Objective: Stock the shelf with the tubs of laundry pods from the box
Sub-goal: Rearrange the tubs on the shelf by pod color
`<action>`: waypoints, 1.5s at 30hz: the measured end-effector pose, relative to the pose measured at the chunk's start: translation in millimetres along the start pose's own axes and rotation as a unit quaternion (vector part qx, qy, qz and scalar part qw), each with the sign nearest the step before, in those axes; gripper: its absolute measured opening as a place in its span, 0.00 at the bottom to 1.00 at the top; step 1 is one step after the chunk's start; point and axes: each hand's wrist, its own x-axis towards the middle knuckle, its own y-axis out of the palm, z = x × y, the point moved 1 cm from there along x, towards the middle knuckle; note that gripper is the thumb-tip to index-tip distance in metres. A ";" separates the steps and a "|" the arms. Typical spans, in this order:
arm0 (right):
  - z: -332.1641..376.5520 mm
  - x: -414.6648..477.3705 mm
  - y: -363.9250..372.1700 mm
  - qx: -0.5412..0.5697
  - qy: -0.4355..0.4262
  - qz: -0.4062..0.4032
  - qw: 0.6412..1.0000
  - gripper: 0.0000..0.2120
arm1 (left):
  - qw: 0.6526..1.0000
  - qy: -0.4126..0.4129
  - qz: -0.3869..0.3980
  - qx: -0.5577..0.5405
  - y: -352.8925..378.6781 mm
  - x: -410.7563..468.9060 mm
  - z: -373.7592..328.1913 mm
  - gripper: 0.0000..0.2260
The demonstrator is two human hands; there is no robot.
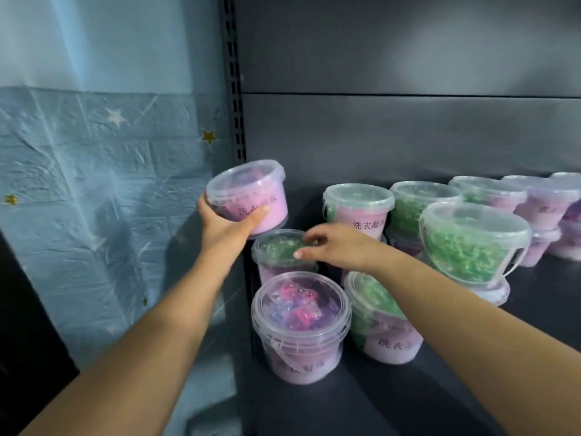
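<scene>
1. Held tub (248,196): one, pink pods. It is tilted, with the lid upward and its axis leaning left.
2. Left grip (226,223): curled round the tub's lower wall from below. The tub is in the air, just above the green-lidded tub (276,250) at the left end of the shelf (547,297).
3. Right grip (327,243): fingers loosely spread, tips on that green lid, clasping nothing.
4. Count: one held. Others stand upright on the shelf, some stacked two high. Total cannot be told.

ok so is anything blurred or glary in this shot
Head view: the tub in the left hand and the right hand are motion-blurred; soft glare brightens the back panel upper right; a shadow falls on the wall; the front tub looks sharper.
</scene>
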 end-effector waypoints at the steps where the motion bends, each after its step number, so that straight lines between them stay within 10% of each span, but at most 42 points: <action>1: 1.7 8.7 1.6 -0.013 0.003 -0.008 1.000 0.25 | 1.000 0.006 -0.007 0.007 -7.0 2.7 -3.6 0.45; 11: 18.8 75.7 35.2 -0.069 0.130 0.101 0.984 0.52 | 0.999 0.005 -0.027 0.025 -65.8 -0.8 14.9 0.47; 25: 43.6 62.5 -19.5 0.053 0.071 -0.043 0.995 0.45 | 0.997 -0.051 -0.051 -0.008 -70.5 -16.5 45.8 0.44; 45: -20.9 -92.5 -72.9 0.076 0.077 -0.109 0.988 0.26 | 0.964 -0.147 0.218 -0.033 6.2 -38.3 62.2 0.64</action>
